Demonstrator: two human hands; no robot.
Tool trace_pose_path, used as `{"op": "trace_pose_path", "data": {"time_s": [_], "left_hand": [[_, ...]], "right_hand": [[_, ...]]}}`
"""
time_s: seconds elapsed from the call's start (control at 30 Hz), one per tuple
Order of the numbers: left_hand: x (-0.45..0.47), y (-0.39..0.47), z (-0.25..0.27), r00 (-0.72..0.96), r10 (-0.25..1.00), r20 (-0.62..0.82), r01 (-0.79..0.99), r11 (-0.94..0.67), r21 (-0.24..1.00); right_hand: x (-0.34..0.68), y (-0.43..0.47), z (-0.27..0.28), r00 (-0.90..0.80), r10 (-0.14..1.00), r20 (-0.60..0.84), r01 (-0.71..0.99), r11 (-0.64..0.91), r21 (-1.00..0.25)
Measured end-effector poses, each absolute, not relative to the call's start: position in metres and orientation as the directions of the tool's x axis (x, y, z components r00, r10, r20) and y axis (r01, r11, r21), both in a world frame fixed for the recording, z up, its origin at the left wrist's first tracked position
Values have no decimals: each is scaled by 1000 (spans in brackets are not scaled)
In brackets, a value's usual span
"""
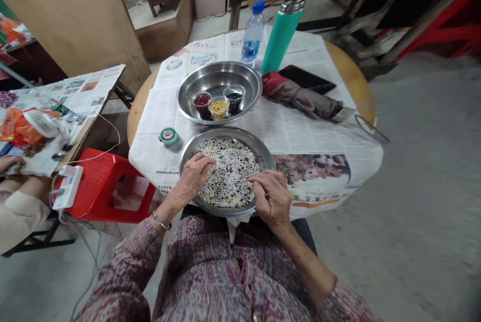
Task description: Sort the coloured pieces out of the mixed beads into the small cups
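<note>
A steel basin [268, 153] in front of me holds white grains mixed with red, yellow and black beans [229, 172]. Over its left side is my left hand [193, 177], thumb and fingertips pressed together; anything between them is too small to make out. My right hand [273, 197] is curled above the right side, index finger and thumb close to the grains. A small dark thing shows in its curled fingers, its kind unclear. Behind, a second steel basin [203, 72] holds cups of red beans [202, 100], yellow beans [218, 106] and black beans [234, 96].
Newspaper [158, 111] covers the round table. On it are a tape roll [169, 135], a water bottle [253, 34], a green flask [283, 34], a folded umbrella [300, 96] and a dark tablet [308, 79]. A red stool [101, 192] bears a power strip [68, 187]; another person sits at left.
</note>
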State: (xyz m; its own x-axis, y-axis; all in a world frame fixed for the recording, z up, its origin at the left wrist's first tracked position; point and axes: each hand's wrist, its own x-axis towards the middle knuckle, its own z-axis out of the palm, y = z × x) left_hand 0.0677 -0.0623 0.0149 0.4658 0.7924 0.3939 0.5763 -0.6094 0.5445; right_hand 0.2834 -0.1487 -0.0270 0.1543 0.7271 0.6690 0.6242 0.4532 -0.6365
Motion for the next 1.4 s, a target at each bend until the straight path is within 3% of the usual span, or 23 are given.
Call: {"op": "trace_pose_path", "data": {"time_s": [0.6,0.87,1.17,1.4], "left_hand": [[84,-36,61,441,713,545,531,-697,482],[86,-16,21,357,867,347,525,-493,693],[87,-18,19,366,885,289,554,-457,696],[87,-17,26,256,942,219,487,-321,812]], "right_hand": [[284,-149,-27,151,728,669,620,457,-637],[285,-149,-28,156,729,666,618,454,-642],[284,-149,-24,149,729,668,618,459,-638],[285,-149,-29,132,725,676,635,462,-619]]}}
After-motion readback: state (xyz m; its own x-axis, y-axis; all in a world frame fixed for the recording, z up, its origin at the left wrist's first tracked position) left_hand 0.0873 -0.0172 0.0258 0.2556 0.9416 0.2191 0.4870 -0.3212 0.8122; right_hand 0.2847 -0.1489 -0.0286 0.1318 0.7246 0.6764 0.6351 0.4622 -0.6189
